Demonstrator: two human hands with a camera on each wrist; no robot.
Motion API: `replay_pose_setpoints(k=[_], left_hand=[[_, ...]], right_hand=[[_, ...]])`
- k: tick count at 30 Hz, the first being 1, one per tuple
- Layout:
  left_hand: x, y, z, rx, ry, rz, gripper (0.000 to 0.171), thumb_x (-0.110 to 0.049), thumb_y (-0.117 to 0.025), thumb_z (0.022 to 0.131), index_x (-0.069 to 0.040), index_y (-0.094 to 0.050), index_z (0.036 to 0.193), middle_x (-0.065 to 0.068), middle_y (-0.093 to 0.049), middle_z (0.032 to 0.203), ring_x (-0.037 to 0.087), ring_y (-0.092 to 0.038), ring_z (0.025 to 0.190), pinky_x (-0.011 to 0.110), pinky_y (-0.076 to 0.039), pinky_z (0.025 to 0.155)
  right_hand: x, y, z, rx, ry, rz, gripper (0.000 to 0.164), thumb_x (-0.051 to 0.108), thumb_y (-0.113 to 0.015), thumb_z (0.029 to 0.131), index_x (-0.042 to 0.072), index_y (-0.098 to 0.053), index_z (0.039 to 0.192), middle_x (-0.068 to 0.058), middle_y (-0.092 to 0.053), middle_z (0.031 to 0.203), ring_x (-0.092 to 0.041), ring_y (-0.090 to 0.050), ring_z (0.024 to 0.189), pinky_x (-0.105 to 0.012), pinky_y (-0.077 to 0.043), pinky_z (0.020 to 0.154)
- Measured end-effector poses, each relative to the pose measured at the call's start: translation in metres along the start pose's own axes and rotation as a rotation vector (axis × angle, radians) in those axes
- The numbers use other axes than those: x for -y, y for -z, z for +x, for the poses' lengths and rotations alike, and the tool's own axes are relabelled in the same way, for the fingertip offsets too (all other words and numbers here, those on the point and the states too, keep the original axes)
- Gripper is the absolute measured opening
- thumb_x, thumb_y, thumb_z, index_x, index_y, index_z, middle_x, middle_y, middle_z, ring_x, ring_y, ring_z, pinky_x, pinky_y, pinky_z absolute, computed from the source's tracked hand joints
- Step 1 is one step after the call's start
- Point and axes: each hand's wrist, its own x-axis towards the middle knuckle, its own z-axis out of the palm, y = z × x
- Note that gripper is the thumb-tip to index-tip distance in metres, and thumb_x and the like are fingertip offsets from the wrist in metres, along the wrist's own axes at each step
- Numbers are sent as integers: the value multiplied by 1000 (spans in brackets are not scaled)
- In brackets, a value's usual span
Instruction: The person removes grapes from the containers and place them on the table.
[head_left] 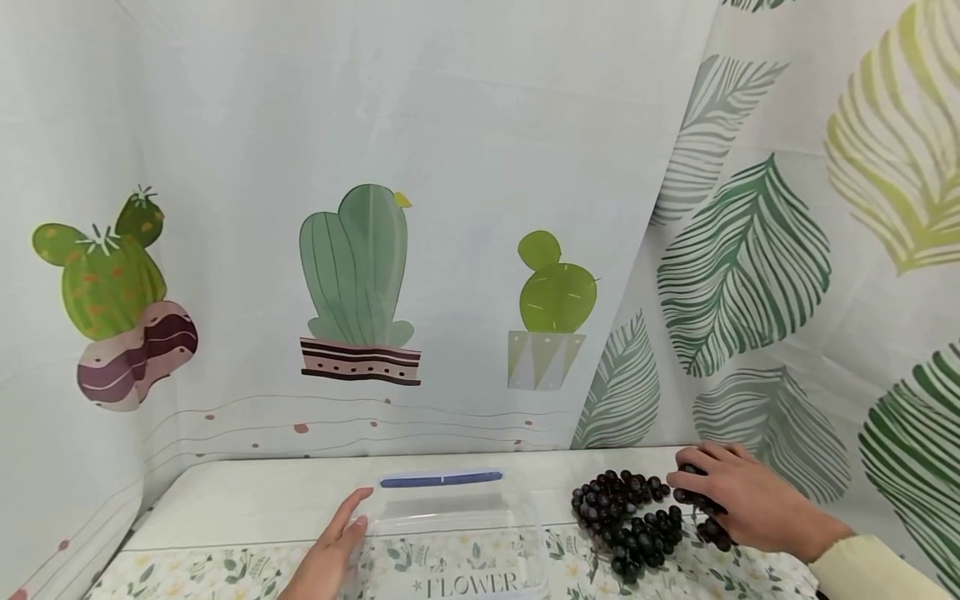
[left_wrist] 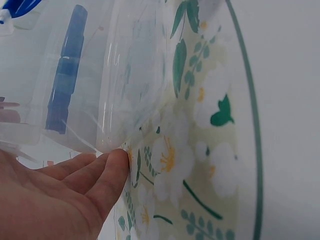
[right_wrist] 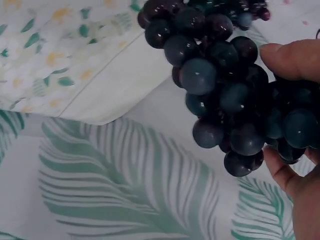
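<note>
A bunch of dark grapes (right_wrist: 225, 95) hangs in my right hand (head_left: 738, 496), its thumb and fingers on either side of the upper part. In the head view that hand is at the right end of the table, and it hides part of the bunch. More dark grape bunches (head_left: 648, 542) lie on the table just left of it. My left hand (head_left: 333, 546) is at the left side of a clear plastic box (head_left: 450, 521) with a blue clip strip along its far side. In the left wrist view the straight fingers (left_wrist: 107, 182) touch the box's lower edge.
A floral cloth (head_left: 247, 571) with the word FLOWER covers the near part of the white table (head_left: 247, 500). Behind the table hang white curtains (head_left: 465, 167) printed with cacti and large leaves. The leaf-printed curtain (head_left: 750, 267) comes close to my right hand.
</note>
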Motion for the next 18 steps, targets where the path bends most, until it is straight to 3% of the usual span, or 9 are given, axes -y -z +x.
replay_pose_setpoints(k=[8,18], left_hand=[[1,1,2,-1,1,-10,109,-93,-57,77,-40,-22,165,16,5,177,63,-16,152,80,-40,103],[1,0,2,-6,4,-1,112,-96,-57,74,-41,-22,165,16,5,177,63,-16,153,80,-38,104]], right_hand=[[9,-22,-15,47,52,1,74,7,-93,63,39,-66,124,6,-63,119,-19,-58,99,-40,-47,68],[35,-38,-23,-14,118,113,74,12,-96,64,36,-66,127,5,-65,120,-14,-56,97,-32,-40,63]])
